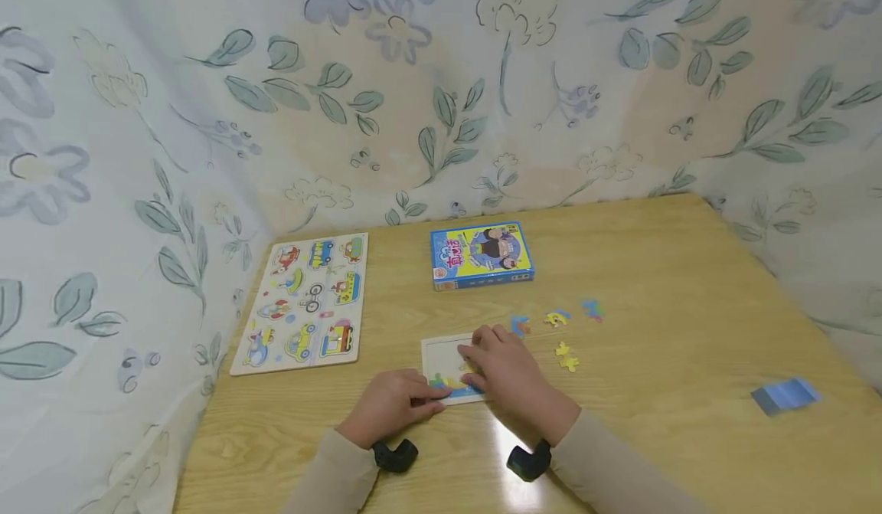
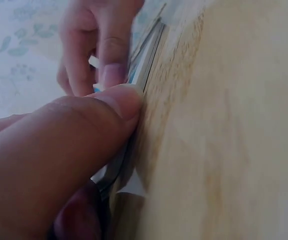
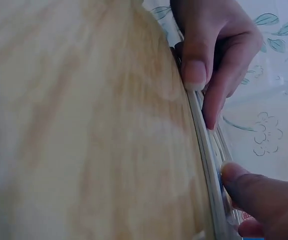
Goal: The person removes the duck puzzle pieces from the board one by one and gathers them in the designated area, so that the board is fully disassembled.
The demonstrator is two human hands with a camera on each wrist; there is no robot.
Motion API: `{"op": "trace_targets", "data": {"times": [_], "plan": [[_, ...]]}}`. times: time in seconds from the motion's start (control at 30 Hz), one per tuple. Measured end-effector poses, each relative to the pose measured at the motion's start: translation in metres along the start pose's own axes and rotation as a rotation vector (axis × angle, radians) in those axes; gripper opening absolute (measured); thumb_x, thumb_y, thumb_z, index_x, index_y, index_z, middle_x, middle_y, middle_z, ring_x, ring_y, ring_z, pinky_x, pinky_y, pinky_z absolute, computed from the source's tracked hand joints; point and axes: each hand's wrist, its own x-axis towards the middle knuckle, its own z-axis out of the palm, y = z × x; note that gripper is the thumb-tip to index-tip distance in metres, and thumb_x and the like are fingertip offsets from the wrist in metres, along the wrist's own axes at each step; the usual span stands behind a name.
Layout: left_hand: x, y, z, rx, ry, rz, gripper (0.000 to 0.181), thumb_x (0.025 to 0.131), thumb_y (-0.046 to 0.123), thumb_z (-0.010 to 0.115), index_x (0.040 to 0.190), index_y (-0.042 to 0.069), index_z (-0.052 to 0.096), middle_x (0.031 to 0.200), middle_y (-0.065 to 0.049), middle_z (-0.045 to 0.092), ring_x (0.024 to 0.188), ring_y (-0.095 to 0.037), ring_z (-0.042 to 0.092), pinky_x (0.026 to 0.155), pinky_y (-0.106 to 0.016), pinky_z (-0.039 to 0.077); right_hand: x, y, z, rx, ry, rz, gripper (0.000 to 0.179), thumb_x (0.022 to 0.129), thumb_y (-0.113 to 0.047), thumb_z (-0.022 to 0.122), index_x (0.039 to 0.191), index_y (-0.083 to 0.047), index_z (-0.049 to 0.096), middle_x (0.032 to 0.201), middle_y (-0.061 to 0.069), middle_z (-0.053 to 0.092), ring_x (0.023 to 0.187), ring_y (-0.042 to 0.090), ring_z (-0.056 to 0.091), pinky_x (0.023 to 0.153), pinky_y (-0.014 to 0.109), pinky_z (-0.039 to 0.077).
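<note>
A small pale jigsaw tray [image 1: 436, 351] lies on the table, with colourful pieces [image 1: 438, 381] fitted along its near side. My left hand [image 1: 393, 405] grips its near edge at the left, thumb against the side and forefinger over the rim. Reaching over the tray's right half, my right hand [image 1: 513, 374] has its fingers bent and pinches a small jigsaw piece [image 2: 93, 61], mostly hidden by the fingers. Right of the tray lie loose pieces: a blue and orange one [image 1: 520, 325], a yellow one with blue [image 1: 556, 319], a blue one [image 1: 592, 310] and yellow ones [image 1: 568, 357].
Behind the tray lies a blue and yellow box [image 1: 482, 255]. A wooden vehicle puzzle board [image 1: 303, 307] is at the left. A blue card-like item [image 1: 787, 397] lies far right on the wooden table [image 1: 654, 284]. Flowered cloth [image 1: 386, 131] hangs along the back and left.
</note>
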Motion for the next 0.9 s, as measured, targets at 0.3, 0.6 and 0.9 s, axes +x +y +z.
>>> {"op": "trace_targets", "data": {"times": [0.3, 0.6, 0.9], "plan": [[0.000, -0.001, 0.003, -0.022, 0.005, -0.004, 0.024, 0.091, 0.029, 0.085, 0.114, 0.023, 0.084, 0.077, 0.013, 0.064, 0.063, 0.006, 0.039, 0.055, -0.010, 0.033, -0.003, -0.002, 0.004, 0.178, 0.038, 0.041, 0.029, 0.088, -0.028, 0.087, 0.113, -0.014, 0.078, 0.114, 0.002, 0.062, 0.100, 0.021, 0.052, 0.090, 0.039, 0.051], [0.002, 0.002, 0.002, -0.010, 0.023, 0.009, 0.023, 0.089, 0.027, 0.086, 0.111, 0.021, 0.085, 0.078, 0.011, 0.066, 0.064, 0.006, 0.039, 0.056, -0.008, 0.032, -0.004, -0.001, 0.003, 0.506, 0.048, 0.081, 0.024, 0.091, -0.003, 0.080, 0.109, -0.017, 0.074, 0.102, -0.007, 0.071, 0.091, 0.012, 0.063, 0.079, 0.032, 0.056], [0.001, 0.004, 0.001, -0.020, -0.008, -0.026, 0.022, 0.091, 0.028, 0.084, 0.112, 0.021, 0.085, 0.077, 0.012, 0.066, 0.063, 0.004, 0.038, 0.056, -0.010, 0.032, -0.034, 0.056, -0.039, 0.669, 0.173, 0.274, 0.022, 0.096, -0.003, 0.074, 0.117, -0.008, 0.077, 0.097, -0.002, 0.071, 0.079, 0.014, 0.064, 0.065, 0.027, 0.054]]}}
